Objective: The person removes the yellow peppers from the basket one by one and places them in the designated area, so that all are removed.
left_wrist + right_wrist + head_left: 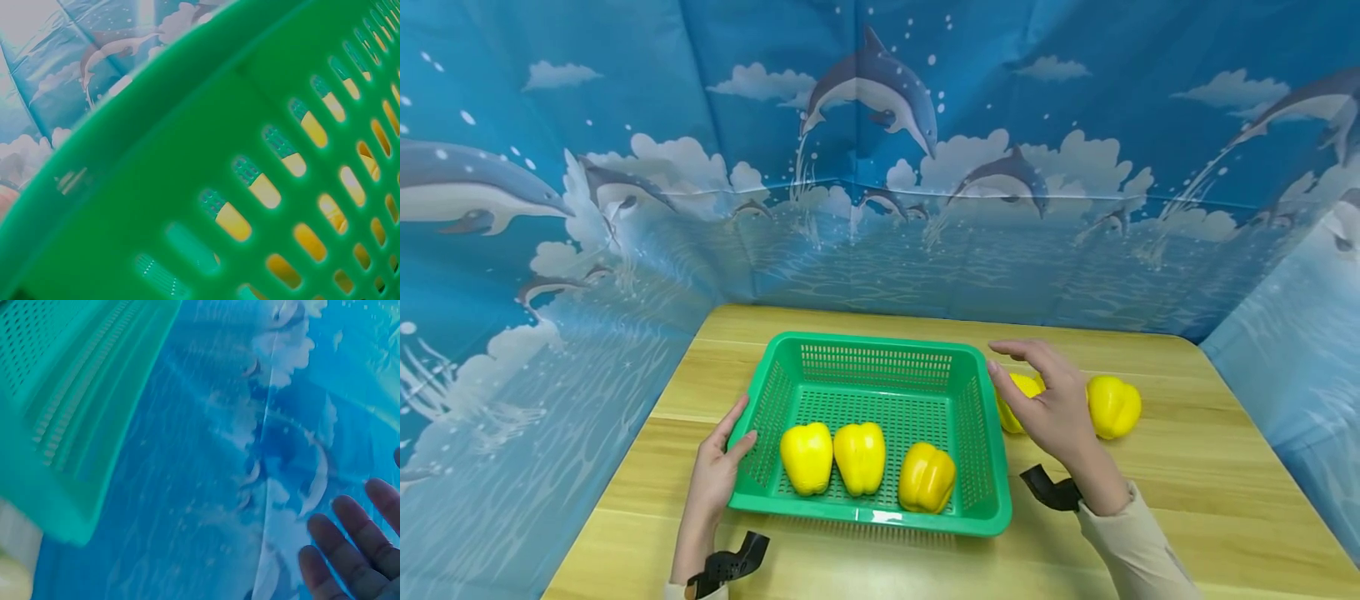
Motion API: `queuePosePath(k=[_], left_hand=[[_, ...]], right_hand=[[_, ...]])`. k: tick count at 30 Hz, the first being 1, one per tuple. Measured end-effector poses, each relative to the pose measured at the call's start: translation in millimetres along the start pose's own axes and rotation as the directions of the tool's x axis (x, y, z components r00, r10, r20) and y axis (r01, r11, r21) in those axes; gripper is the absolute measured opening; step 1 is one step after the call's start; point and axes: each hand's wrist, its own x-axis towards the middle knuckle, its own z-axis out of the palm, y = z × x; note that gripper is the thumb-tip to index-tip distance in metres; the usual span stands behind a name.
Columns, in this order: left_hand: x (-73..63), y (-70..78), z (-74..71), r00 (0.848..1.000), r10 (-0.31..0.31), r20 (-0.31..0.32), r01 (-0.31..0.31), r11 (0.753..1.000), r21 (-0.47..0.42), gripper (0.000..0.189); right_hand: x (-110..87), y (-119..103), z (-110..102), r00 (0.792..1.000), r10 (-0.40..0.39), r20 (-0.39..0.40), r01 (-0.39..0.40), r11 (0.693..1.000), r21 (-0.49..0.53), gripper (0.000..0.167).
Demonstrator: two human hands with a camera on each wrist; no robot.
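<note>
A green plastic basket (880, 523) with slotted walls sits on the table, three yellow bell peppers inside along its near side: a left one (807, 458), a middle one (860, 458) and a darker right one (927, 477). My left hand (717, 467) grips the basket's left rim, thumb over the inner side. In the left wrist view the basket wall (206, 125) fills most of the picture. Just past the right rim, my right hand (1052, 404) is spread, holding nothing, and partly covers a yellow bell pepper (1011, 417). Another bell pepper (1113, 407) lies to its right.
The wood-patterned table (1187, 500) extends right of the basket. A blue dolphin-print curtain (865, 250) hangs behind the table and along both sides. Each wrist carries a black mount, the right one (1051, 489) close to the basket's right side.
</note>
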Motion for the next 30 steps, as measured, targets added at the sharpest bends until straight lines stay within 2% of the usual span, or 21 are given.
queuePosePath(k=[2, 5, 9, 13, 16, 19, 21, 23, 28, 30], left_hand=[[-0.3, 0.0, -0.3, 1.0, -0.002, 0.0, 0.002, 1.0, -0.001, 0.052], [-0.4, -0.1, -0.4, 1.0, -0.009, 0.002, 0.009, 1.0, -0.008, 0.053], [-0.1, -0.3, -0.2, 1.0, -0.022, 0.006, 0.023, 1.0, -0.018, 0.053], [0.1, -0.3, -0.3, 1.0, -0.024, 0.005, 0.024, 0.999, -0.023, 0.053], [0.0, -0.5, -0.3, 1.0, -0.021, 0.005, 0.021, 1.0, -0.018, 0.053], [0.2, -0.9, -0.2, 1.0, -0.022, 0.004, 0.022, 1.0, -0.015, 0.052], [0.4, -1.2, 0.0, 1.0, -0.022, 0.006, 0.022, 1.0, -0.018, 0.053], [0.7, -1.4, 0.0, 1.0, -0.021, 0.007, 0.021, 1.0, -0.022, 0.053], [0.6, -1.2, -1.3, 0.999, -0.032, 0.01, 0.032, 0.999, -0.023, 0.053], [0.6, -1.0, -1.5, 0.999, -0.04, 0.011, 0.04, 0.999, -0.022, 0.053]], right_hand=[[5.4, -5.8, 6.0, 0.997, 0.006, 0.073, -0.005, 1.0, -0.006, 0.027], [14.7, -15.8, 15.6, 0.981, 0.008, 0.196, -0.003, 1.0, -0.027, 0.023], [26.3, -25.9, 29.9, 0.947, -0.023, 0.319, 0.037, 0.999, -0.038, 0.02], [35.7, -32.6, 45.8, 0.916, -0.042, 0.399, 0.063, 0.997, -0.041, 0.02], [40.0, -37.2, 58.9, 0.873, -0.027, 0.486, 0.061, 0.997, -0.055, 0.022], [42.8, -39.9, 73.6, 0.809, 0.001, 0.588, 0.043, 0.997, -0.061, 0.026], [44.4, -40.6, 83.9, 0.752, 0.018, 0.659, 0.029, 0.998, -0.061, 0.03], [46.2, -40.3, 94.1, 0.685, 0.035, 0.728, 0.017, 0.998, -0.064, 0.034], [48.1, -40.3, 116.3, 0.494, 0.077, 0.866, -0.012, 0.997, -0.082, 0.045], [47.6, -40.6, 124.5, 0.434, 0.095, 0.896, -0.007, 0.995, -0.102, 0.051]])
